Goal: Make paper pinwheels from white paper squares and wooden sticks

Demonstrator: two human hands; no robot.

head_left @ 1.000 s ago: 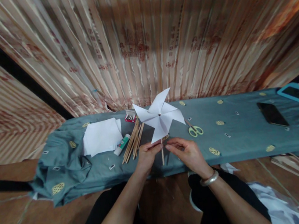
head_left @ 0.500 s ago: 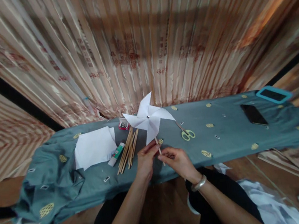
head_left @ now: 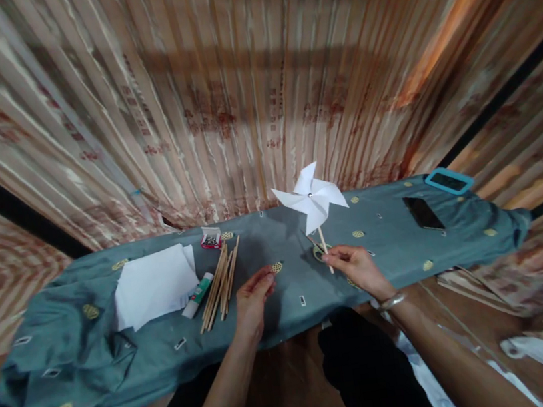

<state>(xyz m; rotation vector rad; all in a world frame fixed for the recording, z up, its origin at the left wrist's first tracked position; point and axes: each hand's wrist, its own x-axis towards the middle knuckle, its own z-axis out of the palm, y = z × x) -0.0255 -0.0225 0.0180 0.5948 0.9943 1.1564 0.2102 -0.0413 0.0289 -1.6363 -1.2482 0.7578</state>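
Observation:
A white paper pinwheel [head_left: 311,196] on a thin wooden stick stands upright above the bench, and my right hand [head_left: 356,266] pinches the stick's lower end. My left hand [head_left: 253,297] hovers empty with fingers loosely curled, just right of a bundle of wooden sticks [head_left: 219,283]. The bench is draped with a teal cloth [head_left: 400,253]. Scissors lie mostly hidden behind my right hand and the stick.
White paper sheets [head_left: 155,288], a glue stick [head_left: 197,295] and a small red box of pins [head_left: 210,239] lie at the left. A black phone [head_left: 423,212] and a blue-framed tablet [head_left: 449,180] rest at the right. A striped curtain hangs behind.
My left hand has let go of the pinwheel stick. My right hand has carried the pinwheel to the right, and my view has shifted so the bench sits further left.

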